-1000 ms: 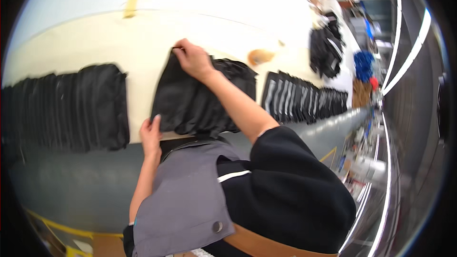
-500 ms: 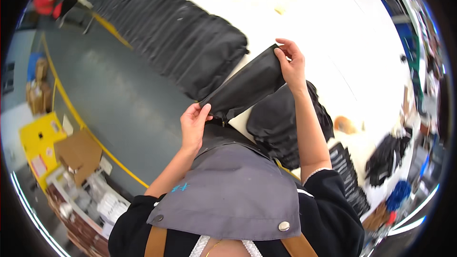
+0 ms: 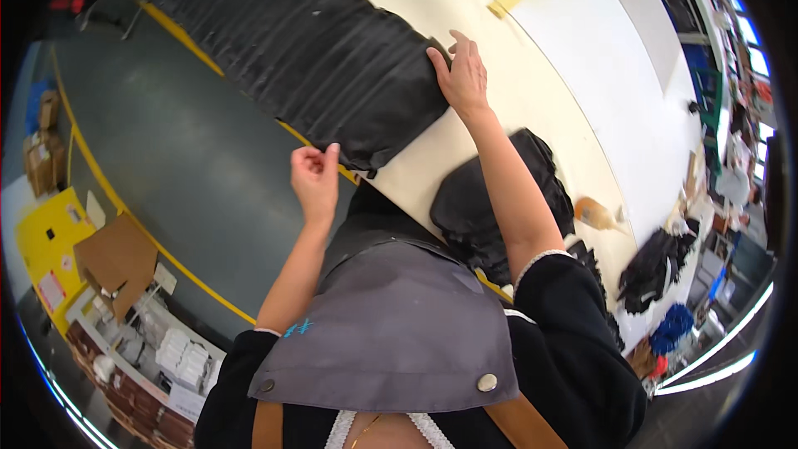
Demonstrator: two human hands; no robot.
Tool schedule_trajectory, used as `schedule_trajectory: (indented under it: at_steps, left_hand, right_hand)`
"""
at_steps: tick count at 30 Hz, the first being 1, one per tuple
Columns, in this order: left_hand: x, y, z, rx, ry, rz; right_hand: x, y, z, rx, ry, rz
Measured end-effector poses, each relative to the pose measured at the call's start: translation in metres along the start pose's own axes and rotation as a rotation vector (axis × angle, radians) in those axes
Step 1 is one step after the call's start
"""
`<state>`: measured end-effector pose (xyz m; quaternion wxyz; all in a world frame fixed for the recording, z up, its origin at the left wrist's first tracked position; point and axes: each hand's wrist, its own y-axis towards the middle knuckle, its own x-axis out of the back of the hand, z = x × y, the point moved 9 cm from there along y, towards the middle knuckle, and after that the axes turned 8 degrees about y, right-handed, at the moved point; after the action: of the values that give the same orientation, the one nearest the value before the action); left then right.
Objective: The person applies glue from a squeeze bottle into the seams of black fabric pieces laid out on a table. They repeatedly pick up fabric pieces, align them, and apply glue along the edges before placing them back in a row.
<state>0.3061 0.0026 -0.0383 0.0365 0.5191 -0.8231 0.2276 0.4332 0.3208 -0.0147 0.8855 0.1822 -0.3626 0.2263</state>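
Black fabric pieces [image 3: 366, 87] overlap along the table's [image 3: 422, 168] floor-side edge. The right hand [image 3: 468, 79], fingers loosely extended, touches the row's far end corner; the left hand [image 3: 314, 185] curls beside the near one, grip unclear. Aligning both corners should make layers even.

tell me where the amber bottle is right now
In the head view, the amber bottle is on the table, right of centre, just right of the smaller black fabric pile.

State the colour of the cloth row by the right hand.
The row is black, best seen in the head view.
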Motion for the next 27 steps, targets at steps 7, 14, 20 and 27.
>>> schedule_trajectory:
  at_steps: [7,14,20,27]
  left_hand:
    - [-0.074,-0.082,0.027,0.370,0.194,0.831]
    - [-0.147,-0.122,0.048,0.512,0.132,1.018]
    - [-0.135,-0.111,-0.011,-0.172,0.269,0.949]
    - [-0.049,-0.070,-0.024,0.077,-0.010,0.527]
  right_hand:
    - [0.117,-0.085,-0.100,-0.479,-0.438,0.376]
    - [0.143,-0.107,-0.076,-0.311,0.264,0.052]
    - [0.158,-0.094,-0.046,-0.445,0.638,0.154]
    - [0.099,-0.042,-0.015,-0.193,0.539,0.047]
